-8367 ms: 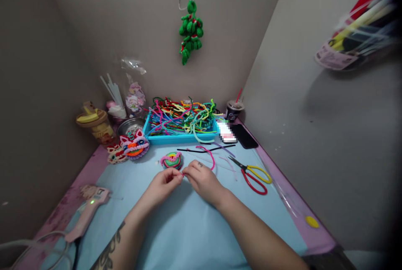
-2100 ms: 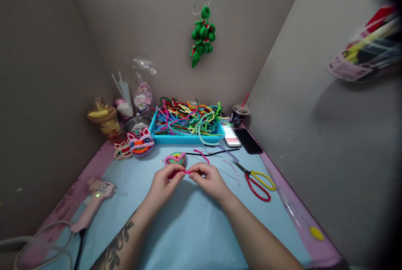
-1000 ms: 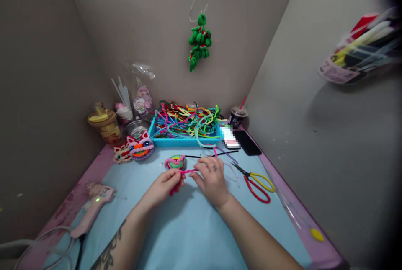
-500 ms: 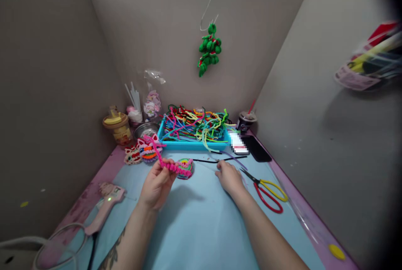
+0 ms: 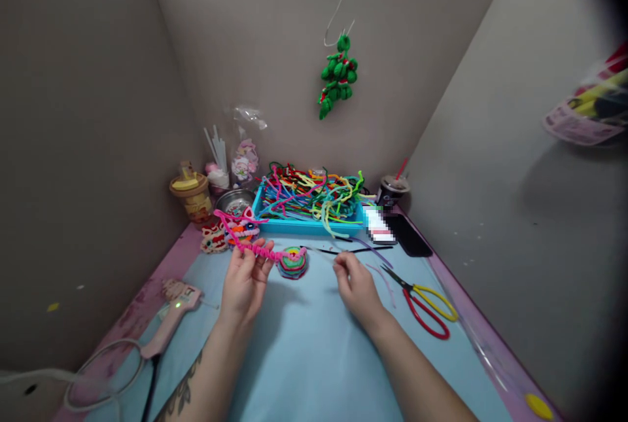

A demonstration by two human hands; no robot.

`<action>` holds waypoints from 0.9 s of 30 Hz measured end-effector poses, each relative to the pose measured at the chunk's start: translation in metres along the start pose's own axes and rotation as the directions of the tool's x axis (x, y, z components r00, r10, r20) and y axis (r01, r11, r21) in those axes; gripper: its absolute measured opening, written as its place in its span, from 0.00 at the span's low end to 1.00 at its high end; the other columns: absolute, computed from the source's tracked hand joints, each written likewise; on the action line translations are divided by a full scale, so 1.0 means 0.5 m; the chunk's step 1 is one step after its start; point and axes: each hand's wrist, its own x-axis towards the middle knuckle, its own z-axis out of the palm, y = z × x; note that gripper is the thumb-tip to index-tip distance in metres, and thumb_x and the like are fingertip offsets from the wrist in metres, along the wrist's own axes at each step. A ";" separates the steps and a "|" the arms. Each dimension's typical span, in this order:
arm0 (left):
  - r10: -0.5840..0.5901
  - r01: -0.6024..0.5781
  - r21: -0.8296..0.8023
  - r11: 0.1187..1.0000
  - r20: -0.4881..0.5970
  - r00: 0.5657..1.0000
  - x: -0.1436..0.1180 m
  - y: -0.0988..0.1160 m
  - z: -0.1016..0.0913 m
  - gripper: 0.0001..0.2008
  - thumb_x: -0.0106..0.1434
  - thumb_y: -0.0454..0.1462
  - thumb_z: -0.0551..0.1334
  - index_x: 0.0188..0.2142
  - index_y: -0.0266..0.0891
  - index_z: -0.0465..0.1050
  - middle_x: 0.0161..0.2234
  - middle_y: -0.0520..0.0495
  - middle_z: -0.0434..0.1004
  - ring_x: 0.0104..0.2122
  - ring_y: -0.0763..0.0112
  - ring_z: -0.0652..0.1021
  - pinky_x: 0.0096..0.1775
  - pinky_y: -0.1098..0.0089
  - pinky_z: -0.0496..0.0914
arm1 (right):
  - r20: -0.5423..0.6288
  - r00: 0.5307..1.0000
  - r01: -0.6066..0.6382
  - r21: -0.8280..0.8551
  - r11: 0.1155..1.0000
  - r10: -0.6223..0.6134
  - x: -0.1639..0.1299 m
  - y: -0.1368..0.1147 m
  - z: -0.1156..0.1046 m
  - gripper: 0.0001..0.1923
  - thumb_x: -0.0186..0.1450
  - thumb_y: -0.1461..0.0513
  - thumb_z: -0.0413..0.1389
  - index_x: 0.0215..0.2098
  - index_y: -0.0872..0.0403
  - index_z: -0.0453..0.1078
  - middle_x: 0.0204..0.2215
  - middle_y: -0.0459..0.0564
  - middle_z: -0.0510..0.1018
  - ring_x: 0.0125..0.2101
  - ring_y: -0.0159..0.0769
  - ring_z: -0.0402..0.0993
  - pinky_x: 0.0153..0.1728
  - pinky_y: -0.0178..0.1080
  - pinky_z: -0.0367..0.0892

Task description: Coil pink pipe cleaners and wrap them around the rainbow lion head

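One pink pipe cleaner (image 5: 255, 246), coiled into a tight spiral along most of its length, is pinched in the left hand (image 5: 244, 280), fingers closed on it near its middle, held just above the blue mat (image 5: 304, 356); one end runs up and left, the other points toward the rainbow coil disc (image 5: 292, 262) lying on the mat just beside it; coiling looks largely done, joining to the disc apparently not yet; right hand (image 5: 357, 286) rests low on the mat, fingers curled, grip cannot be told, near loose purple and black stems (image 5: 363, 250); scissors (image 5: 426, 304) lie to its right; tray of pipe cleaners (image 5: 314, 203) behind; glue gun (image 5: 169, 317) at left, lamp lit.
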 end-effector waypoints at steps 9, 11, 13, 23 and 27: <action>-0.037 0.038 0.005 0.999 -0.046 0.998 -0.003 -0.006 0.008 0.04 0.62 0.33 0.61 0.37 0.40 0.67 0.38 0.49 0.77 0.40 0.68 0.80 0.37 0.69 0.76 | -0.024 0.989 0.149 0.107 0.983 -0.148 -0.023 -0.045 0.014 0.02 0.66 0.64 0.48 0.35 0.52 0.62 0.27 0.46 0.71 0.26 0.32 0.68 0.30 0.35 0.64; -0.036 0.037 0.015 0.999 -0.043 0.998 -0.003 -0.007 0.008 0.04 0.62 0.34 0.61 0.37 0.40 0.66 0.38 0.49 0.77 0.40 0.68 0.80 0.38 0.68 0.76 | -0.028 0.988 0.155 0.092 0.984 -0.153 -0.020 -0.043 0.012 0.03 0.65 0.64 0.49 0.35 0.52 0.63 0.26 0.46 0.71 0.26 0.32 0.68 0.30 0.35 0.64; -0.029 0.030 0.022 0.999 -0.043 0.999 -0.001 -0.007 0.006 0.05 0.62 0.35 0.61 0.37 0.40 0.66 0.37 0.49 0.77 0.40 0.68 0.80 0.39 0.68 0.76 | -0.035 0.986 0.168 0.085 0.982 -0.165 -0.020 -0.042 0.011 0.03 0.65 0.65 0.49 0.34 0.52 0.63 0.26 0.46 0.71 0.26 0.32 0.69 0.30 0.34 0.64; -0.015 0.012 0.088 0.996 0.028 0.999 0.000 -0.010 0.002 0.10 0.59 0.40 0.64 0.37 0.42 0.64 0.37 0.51 0.77 0.40 0.68 0.80 0.41 0.64 0.74 | -0.035 0.982 0.189 0.049 0.981 -0.188 -0.017 -0.043 0.014 0.03 0.66 0.65 0.48 0.34 0.52 0.63 0.26 0.47 0.71 0.27 0.33 0.69 0.31 0.35 0.64; 0.035 -0.046 0.154 0.987 0.075 0.997 -0.004 -0.013 0.003 0.15 0.56 0.43 0.67 0.36 0.42 0.63 0.36 0.52 0.76 0.35 0.71 0.79 0.39 0.65 0.74 | -0.045 0.982 0.188 0.033 0.982 -0.186 -0.016 -0.040 0.014 0.03 0.66 0.65 0.49 0.34 0.52 0.63 0.26 0.47 0.71 0.27 0.33 0.69 0.31 0.35 0.63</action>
